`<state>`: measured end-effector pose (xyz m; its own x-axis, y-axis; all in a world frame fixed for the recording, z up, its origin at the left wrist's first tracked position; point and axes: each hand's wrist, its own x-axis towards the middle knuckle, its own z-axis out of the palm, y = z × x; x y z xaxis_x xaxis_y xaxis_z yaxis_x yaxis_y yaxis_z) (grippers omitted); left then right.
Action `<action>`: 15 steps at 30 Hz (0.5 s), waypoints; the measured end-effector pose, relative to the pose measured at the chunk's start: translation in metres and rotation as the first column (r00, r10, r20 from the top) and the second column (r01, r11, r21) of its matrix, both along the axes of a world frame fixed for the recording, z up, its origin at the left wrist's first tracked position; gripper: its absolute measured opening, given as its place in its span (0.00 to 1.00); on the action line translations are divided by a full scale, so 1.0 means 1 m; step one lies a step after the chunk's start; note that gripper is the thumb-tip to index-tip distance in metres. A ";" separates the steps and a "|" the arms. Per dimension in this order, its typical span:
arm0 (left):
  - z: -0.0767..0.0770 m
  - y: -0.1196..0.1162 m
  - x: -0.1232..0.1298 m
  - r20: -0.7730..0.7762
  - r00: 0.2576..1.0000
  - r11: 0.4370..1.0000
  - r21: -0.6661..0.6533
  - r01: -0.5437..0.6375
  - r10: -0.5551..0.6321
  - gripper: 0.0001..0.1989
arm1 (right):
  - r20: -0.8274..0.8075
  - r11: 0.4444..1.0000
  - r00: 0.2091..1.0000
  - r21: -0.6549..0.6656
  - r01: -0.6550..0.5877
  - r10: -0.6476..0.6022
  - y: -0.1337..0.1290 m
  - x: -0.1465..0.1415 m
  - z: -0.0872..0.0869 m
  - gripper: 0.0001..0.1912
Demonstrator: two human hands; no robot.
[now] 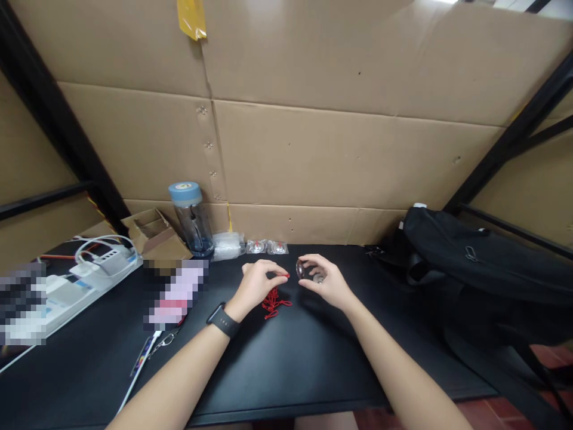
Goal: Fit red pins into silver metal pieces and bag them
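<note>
My left hand [262, 283], with a dark watch on its wrist, pinches the end of a red cord between thumb and fingertips. Below and beside it, a tangle of red cords [272, 301] lies on the black table. My right hand [326, 282] grips a small round dark disc [299, 269] on edge between thumb and fingers, facing the left hand across a small gap. Behind the right hand's fingers a small silvery round piece [318, 278] shows in part. Two small clear packets [256, 246] with round items sit at the table's back edge.
A blue-lidded bottle [192, 221], an open cardboard box [156, 236] and clear plastic wrap [228, 246] stand at the back left. A power strip [89, 292] with white cables, a blurred pink item [179, 295] and keyrings lie left. A black bag [474, 269] fills the right side.
</note>
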<state>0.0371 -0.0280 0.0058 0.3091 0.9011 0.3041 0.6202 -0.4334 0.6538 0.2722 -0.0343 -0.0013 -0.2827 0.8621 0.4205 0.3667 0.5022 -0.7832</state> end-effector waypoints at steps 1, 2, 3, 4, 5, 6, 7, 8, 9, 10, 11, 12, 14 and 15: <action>-0.001 0.001 0.000 0.033 0.999 1.000 0.002 -0.003 0.003 0.07 | -0.033 1.000 0.999 0.002 -0.012 0.012 -0.001 -0.008 -0.003 0.25; -0.001 0.001 0.000 0.064 0.998 1.000 0.003 -0.006 0.005 0.06 | -0.056 1.000 0.998 0.007 -0.022 0.022 -0.003 -0.014 -0.006 0.25; -0.002 0.001 0.001 0.089 0.996 1.000 0.006 -0.009 0.009 0.06 | -0.074 1.000 0.997 0.008 -0.026 0.027 -0.003 -0.019 -0.008 0.26; -0.003 0.002 0.002 0.106 0.994 1.000 0.012 -0.014 0.013 0.06 | -0.089 1.000 0.996 0.007 -0.025 0.025 -0.004 -0.022 -0.011 0.26; -0.004 0.001 0.003 0.113 0.994 1.000 0.021 -0.018 0.016 0.06 | -0.101 1.000 0.995 0.000 -0.019 0.019 -0.004 -0.025 -0.013 0.27; -0.005 0.001 0.004 0.110 0.994 0.999 0.033 -0.023 0.019 0.06 | -0.115 1.000 0.993 -0.011 -0.011 0.010 -0.005 -0.026 -0.014 0.27; -0.006 0.000 0.005 0.099 0.995 0.999 0.048 -0.025 0.020 0.06 | -0.131 1.000 0.991 -0.024 -0.005 0.002 -0.005 -0.027 -0.015 0.28; -0.006 -0.001 0.007 0.082 0.996 0.997 0.065 -0.028 0.023 0.06 | -0.151 0.999 0.989 -0.039 -0.003 -0.003 -0.006 -0.028 -0.016 0.28; -0.007 -0.002 0.008 0.063 0.997 0.996 0.083 -0.037 0.032 0.06 | -0.172 0.999 0.985 -0.053 -0.007 -0.002 -0.006 -0.029 -0.017 0.29; -0.007 -0.003 0.010 0.043 0.998 0.993 0.101 -0.053 0.049 0.07 | -0.195 0.998 0.981 -0.065 -0.016 0.003 -0.006 -0.029 -0.017 0.29; -0.007 -0.005 0.011 0.024 0.997 0.990 0.119 -0.074 0.072 0.07 | -0.217 0.997 0.976 -0.075 -0.027 0.010 -0.006 -0.029 -0.018 0.29; -0.007 -0.006 0.013 0.005 0.995 0.986 0.140 -0.096 0.096 0.08 | -0.236 0.996 0.972 -0.084 -0.037 0.017 -0.006 -0.030 -0.018 0.29; -0.007 -0.009 0.014 -0.029 0.991 0.974 0.189 -0.123 0.131 0.08 | -0.262 0.994 0.965 -0.096 -0.048 0.021 -0.006 -0.030 -0.020 0.29; -0.007 -0.010 0.015 -0.044 0.989 0.967 0.219 -0.128 0.141 0.07 | -0.269 0.994 0.963 -0.100 -0.049 0.020 -0.006 -0.030 -0.020 0.29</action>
